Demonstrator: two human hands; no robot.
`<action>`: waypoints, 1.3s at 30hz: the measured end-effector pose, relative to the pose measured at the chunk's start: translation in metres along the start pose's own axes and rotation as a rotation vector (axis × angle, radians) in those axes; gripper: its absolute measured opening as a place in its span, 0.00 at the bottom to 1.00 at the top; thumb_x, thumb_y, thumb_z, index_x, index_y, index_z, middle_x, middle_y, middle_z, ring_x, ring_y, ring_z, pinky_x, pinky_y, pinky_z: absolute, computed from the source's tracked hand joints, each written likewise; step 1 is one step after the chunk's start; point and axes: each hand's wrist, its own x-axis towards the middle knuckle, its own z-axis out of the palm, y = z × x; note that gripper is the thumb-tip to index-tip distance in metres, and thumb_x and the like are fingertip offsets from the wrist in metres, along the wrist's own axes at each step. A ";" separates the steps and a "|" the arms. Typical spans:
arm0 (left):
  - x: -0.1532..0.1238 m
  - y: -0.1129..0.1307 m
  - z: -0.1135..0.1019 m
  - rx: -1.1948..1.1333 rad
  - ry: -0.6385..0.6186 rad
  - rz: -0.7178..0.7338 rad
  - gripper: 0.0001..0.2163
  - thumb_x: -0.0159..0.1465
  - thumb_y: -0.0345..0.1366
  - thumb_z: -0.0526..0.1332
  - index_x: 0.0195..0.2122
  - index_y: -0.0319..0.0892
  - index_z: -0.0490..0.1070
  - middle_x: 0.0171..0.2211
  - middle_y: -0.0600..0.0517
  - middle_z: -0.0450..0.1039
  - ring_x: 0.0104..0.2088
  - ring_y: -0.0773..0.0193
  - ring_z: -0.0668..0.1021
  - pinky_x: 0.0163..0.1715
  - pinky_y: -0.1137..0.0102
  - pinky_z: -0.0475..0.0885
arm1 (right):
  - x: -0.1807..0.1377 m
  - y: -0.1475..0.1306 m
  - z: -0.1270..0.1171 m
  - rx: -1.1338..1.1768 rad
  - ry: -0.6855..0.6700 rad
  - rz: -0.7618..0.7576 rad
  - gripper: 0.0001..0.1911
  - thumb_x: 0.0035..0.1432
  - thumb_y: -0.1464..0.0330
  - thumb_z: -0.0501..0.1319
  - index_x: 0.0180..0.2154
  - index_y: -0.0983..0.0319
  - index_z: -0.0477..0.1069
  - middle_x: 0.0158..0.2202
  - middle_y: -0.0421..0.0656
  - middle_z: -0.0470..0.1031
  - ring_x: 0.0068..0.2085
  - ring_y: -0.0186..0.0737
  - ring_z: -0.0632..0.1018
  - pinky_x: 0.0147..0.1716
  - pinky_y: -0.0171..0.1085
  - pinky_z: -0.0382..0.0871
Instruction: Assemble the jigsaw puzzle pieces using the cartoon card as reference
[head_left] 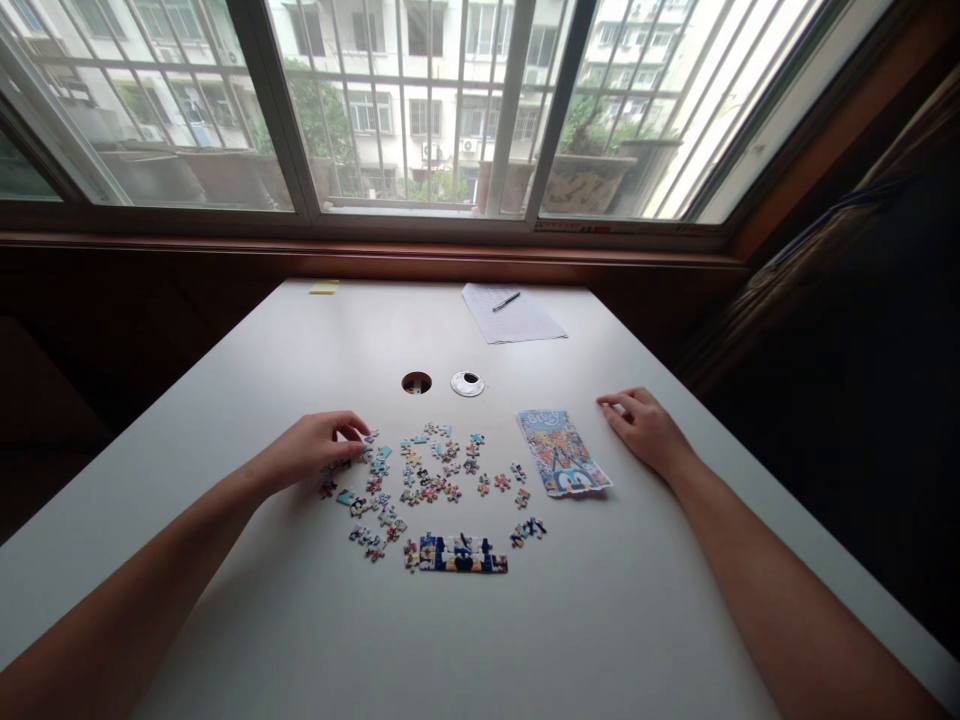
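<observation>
1. A white tabletop [300, 640] stands before a barred window [427, 110], seen from the wearer's head. Loose jigsaw pieces [431, 490] lie scattered at its middle, mostly between the two arms.
2. The left hand [334, 438] is at the upper left edge of the scatter, palm down, fingers bent and close to several pieces. Whether they pinch a piece, I cannot tell.
3. The right hand [646, 430] rests on the tabletop, fingers loosely bent and grasping nothing visible, just beside a colourful picture sheet [562, 452].
4. A joined section [463, 566], mostly dark blue, lies nearest the wearer, with white tabletop showing through its gaps.
5. The step in hand seems to be picking among the left-hand pieces. To do it well, pinch one piece by opposite edges and lift it straight up, so its neighbours are not dragged along.
6. The right hand could steady the joined section when a piece is pressed in; the sheet, lying face up, can guide colour and orientation.
7. Farther back lie papers [502, 327] with a pen [506, 302] on top.
</observation>
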 end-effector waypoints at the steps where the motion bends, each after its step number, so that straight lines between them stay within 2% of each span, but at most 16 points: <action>1: 0.000 0.000 0.000 0.000 -0.001 0.001 0.18 0.58 0.51 0.65 0.44 0.48 0.79 0.42 0.51 0.81 0.39 0.56 0.80 0.37 0.68 0.72 | 0.000 0.000 0.000 -0.001 0.000 0.000 0.15 0.65 0.60 0.58 0.46 0.58 0.79 0.43 0.45 0.72 0.32 0.39 0.75 0.39 0.42 0.74; 39: 0.000 0.001 -0.001 -0.003 -0.019 -0.004 0.20 0.58 0.54 0.65 0.44 0.47 0.79 0.43 0.48 0.81 0.41 0.53 0.80 0.39 0.65 0.73 | 0.000 -0.001 -0.002 0.006 -0.009 -0.001 0.15 0.65 0.59 0.58 0.46 0.57 0.79 0.42 0.46 0.72 0.33 0.41 0.75 0.40 0.44 0.75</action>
